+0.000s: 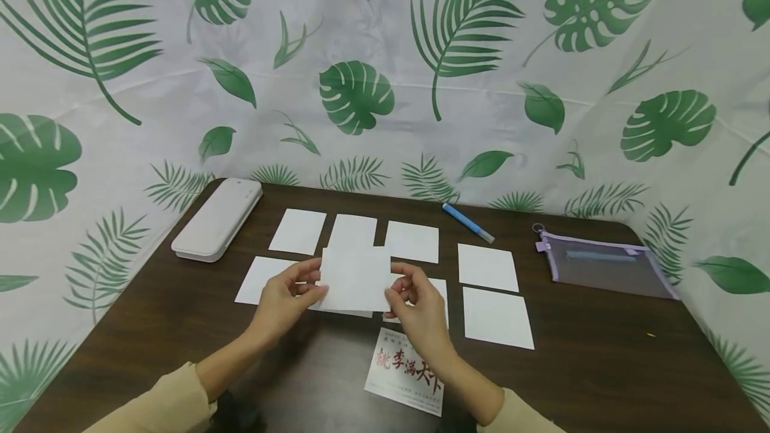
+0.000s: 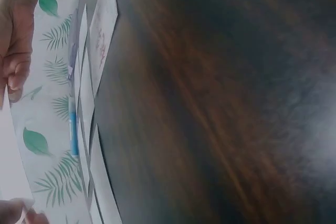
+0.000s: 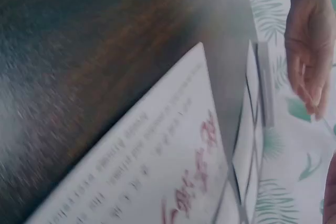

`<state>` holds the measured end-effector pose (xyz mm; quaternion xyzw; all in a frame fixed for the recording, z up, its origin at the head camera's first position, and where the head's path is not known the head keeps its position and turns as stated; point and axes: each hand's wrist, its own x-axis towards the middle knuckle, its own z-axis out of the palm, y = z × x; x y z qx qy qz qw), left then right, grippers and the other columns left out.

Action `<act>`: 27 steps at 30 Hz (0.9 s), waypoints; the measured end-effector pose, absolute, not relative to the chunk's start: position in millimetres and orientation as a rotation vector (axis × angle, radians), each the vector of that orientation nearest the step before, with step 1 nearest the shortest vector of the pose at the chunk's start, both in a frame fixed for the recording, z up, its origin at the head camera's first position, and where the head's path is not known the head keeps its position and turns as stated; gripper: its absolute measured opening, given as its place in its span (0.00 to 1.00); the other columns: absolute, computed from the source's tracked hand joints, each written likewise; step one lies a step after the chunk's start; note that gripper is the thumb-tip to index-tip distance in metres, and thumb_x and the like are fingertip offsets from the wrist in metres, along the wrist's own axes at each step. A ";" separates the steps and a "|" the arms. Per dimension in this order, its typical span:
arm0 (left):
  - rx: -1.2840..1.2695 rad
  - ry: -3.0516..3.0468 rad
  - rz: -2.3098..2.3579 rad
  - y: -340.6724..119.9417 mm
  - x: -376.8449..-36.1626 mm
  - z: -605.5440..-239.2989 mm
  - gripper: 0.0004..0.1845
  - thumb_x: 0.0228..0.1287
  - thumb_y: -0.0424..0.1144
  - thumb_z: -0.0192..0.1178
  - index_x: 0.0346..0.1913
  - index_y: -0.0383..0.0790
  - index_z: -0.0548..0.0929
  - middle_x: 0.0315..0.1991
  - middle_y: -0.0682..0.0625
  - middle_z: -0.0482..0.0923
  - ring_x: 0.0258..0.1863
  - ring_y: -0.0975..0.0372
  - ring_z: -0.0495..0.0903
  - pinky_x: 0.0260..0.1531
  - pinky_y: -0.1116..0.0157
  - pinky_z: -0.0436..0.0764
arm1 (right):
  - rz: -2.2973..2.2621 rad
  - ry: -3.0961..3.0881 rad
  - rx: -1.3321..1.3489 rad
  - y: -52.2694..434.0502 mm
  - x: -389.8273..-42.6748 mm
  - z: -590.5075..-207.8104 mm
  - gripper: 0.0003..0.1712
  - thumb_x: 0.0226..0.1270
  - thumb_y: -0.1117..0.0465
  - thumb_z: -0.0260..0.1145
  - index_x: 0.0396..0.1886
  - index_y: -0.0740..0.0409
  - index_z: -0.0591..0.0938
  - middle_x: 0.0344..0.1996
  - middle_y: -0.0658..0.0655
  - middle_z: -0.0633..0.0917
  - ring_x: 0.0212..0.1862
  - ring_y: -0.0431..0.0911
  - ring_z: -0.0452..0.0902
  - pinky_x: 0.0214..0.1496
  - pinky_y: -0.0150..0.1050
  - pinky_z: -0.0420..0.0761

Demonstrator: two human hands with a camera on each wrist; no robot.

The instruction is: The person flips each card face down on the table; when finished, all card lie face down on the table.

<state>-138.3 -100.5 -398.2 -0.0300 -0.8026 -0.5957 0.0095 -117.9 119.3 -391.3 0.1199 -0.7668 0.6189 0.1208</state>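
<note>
You've got a blank white card point(image 1: 355, 278) held up off the table point(image 1: 601, 366), roughly centre, above the middle of the card grid. L hand point(image 1: 287, 299) pinches its left edge, thumb on the near face, fingers curled behind; R hand point(image 1: 418, 306) pinches the right edge the same way. Both hands grasping that one card, card face tilted toward you. Under and around it: blank cards laid flat in rows, 3 in the back row point(image 1: 297, 231), point(image 1: 353, 231), point(image 1: 412, 242), one at front left point(image 1: 259, 279) just beside your L hand, two stacked column-wise on the right point(image 1: 487, 267), point(image 1: 497, 317), apart from each other by a thin gap. More cards partly hidden behind the held one and your R hand, count unclear. Printed card point(image 1: 406, 379) w/ red characters lies flat nearest you, between your wrists, tilted a bit; R wrist view shows it close up point(image 3: 173, 171), blurred. White flat box point(image 1: 218, 219) at back-left corner, angled. Blue pen point(image 1: 468, 222) at back edge, right of centre. Purple mesh zip pouch point(image 1: 604, 266) far right, well apart from the cards. Leaf-print cloth point(image 1: 385, 52) behind and round the table. L wrist view: mostly tabletop, card edges, blurred.
</note>
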 end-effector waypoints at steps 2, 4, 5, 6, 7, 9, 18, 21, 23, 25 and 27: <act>-0.082 -2.501 -1.859 -102.4 -135.9 -399.9 0.24 0.55 0.30 0.66 0.57 0.35 0.77 0.46 0.36 0.80 0.38 0.57 0.80 0.29 0.74 0.77 | 1.883 -2.266 0.287 119.1 -116.9 -394.2 0.22 0.58 0.75 0.63 0.53 0.62 0.75 0.29 0.61 0.77 0.23 0.39 0.75 0.27 0.39 0.83; -0.072 -2.503 -1.835 -104.5 -133.8 -401.2 0.24 0.53 0.29 0.67 0.56 0.35 0.78 0.44 0.38 0.81 0.35 0.59 0.80 0.28 0.74 0.77 | 1.941 -2.296 0.233 118.2 -115.7 -397.4 0.23 0.59 0.74 0.64 0.55 0.62 0.75 0.29 0.62 0.77 0.23 0.39 0.76 0.27 0.38 0.83; -0.067 -2.511 -1.817 -105.8 -132.7 -401.9 0.24 0.53 0.29 0.67 0.56 0.35 0.79 0.42 0.39 0.81 0.34 0.60 0.80 0.27 0.74 0.77 | 1.968 -2.304 0.208 117.7 -115.1 -399.6 0.23 0.58 0.74 0.64 0.55 0.63 0.75 0.29 0.62 0.77 0.22 0.40 0.77 0.27 0.38 0.83; -0.069 -2.522 -1.800 -107.3 -131.8 -402.8 0.24 0.52 0.29 0.67 0.56 0.35 0.79 0.41 0.39 0.82 0.33 0.60 0.80 0.26 0.74 0.77 | 1.985 -2.320 0.183 117.1 -114.6 -401.8 0.23 0.58 0.73 0.65 0.55 0.63 0.75 0.29 0.62 0.78 0.22 0.40 0.78 0.27 0.37 0.83; -0.073 -2.538 -1.783 -109.0 -130.7 -403.7 0.25 0.52 0.29 0.67 0.56 0.35 0.79 0.40 0.40 0.82 0.32 0.60 0.80 0.26 0.74 0.77 | 2.002 -2.337 0.161 116.3 -113.9 -404.0 0.24 0.58 0.73 0.65 0.56 0.63 0.74 0.29 0.61 0.79 0.22 0.41 0.79 0.27 0.37 0.83; -0.081 -2.573 -1.754 -113.0 -128.2 -405.5 0.25 0.51 0.28 0.68 0.56 0.35 0.79 0.39 0.40 0.82 0.31 0.60 0.81 0.25 0.73 0.77 | 2.028 -2.374 0.132 114.7 -112.0 -407.9 0.24 0.58 0.72 0.65 0.56 0.64 0.74 0.29 0.61 0.80 0.22 0.43 0.80 0.27 0.36 0.83; -0.153 -2.760 -1.630 -136.0 -111.4 -410.3 0.26 0.50 0.31 0.69 0.56 0.31 0.78 0.38 0.43 0.83 0.27 0.65 0.79 0.24 0.73 0.76 | 2.032 -2.565 0.217 105.3 -98.6 -422.4 0.24 0.55 0.72 0.67 0.51 0.70 0.71 0.25 0.58 0.81 0.20 0.43 0.80 0.20 0.33 0.80; -0.140 -2.787 -1.668 -141.7 -106.0 -412.8 0.27 0.50 0.31 0.69 0.56 0.31 0.78 0.38 0.43 0.83 0.27 0.66 0.79 0.25 0.72 0.77 | 1.961 -2.638 0.298 103.4 -95.5 -427.3 0.23 0.55 0.72 0.68 0.49 0.70 0.70 0.24 0.57 0.82 0.20 0.39 0.79 0.20 0.30 0.78; -0.127 -2.799 -1.696 -144.3 -103.7 -415.1 0.26 0.49 0.30 0.69 0.56 0.31 0.78 0.38 0.43 0.83 0.27 0.66 0.79 0.26 0.73 0.77 | 1.871 -2.690 0.354 102.8 -94.1 -429.5 0.22 0.54 0.72 0.69 0.47 0.69 0.71 0.23 0.55 0.82 0.20 0.36 0.77 0.21 0.27 0.77; -0.118 -2.812 -1.701 -146.4 -102.1 -417.3 0.26 0.49 0.30 0.69 0.55 0.31 0.78 0.37 0.43 0.83 0.27 0.66 0.79 0.26 0.73 0.78 | 1.760 -2.745 0.393 102.3 -93.3 -430.7 0.21 0.53 0.70 0.70 0.45 0.66 0.71 0.22 0.53 0.82 0.20 0.33 0.75 0.21 0.26 0.75; -0.106 -2.826 -1.690 -148.0 -100.7 -419.0 0.26 0.49 0.29 0.69 0.55 0.30 0.79 0.36 0.44 0.83 0.27 0.66 0.78 0.26 0.73 0.78 | 1.625 -2.800 0.420 101.5 -92.6 -431.2 0.21 0.51 0.68 0.71 0.43 0.63 0.72 0.21 0.50 0.82 0.20 0.31 0.71 0.21 0.25 0.71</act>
